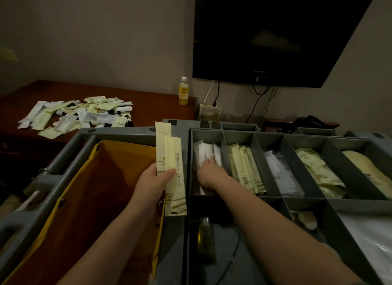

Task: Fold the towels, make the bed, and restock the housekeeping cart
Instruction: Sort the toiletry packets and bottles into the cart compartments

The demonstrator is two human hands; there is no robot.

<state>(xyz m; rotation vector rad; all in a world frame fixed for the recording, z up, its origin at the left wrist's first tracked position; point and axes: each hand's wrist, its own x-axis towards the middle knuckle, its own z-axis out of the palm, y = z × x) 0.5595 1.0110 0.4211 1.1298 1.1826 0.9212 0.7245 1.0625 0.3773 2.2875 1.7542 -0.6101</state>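
Pinching two cream sachets (172,157) in left hand (153,181) over cart rim (118,133); resting right hand (209,170) on white packets (203,151) inside narrow leftmost compartment (206,134), finger pose unclear.

Fig. 1. We see the grey cart tray (267,163), its compartments partly stocked: white packets (203,151) in the leftmost, cream striped packets (244,168) in the next. Two long cream packets (171,163) stand upright, pinched in the left hand (152,178). On the desk (159,106), loose packets (80,115) lie heaped.
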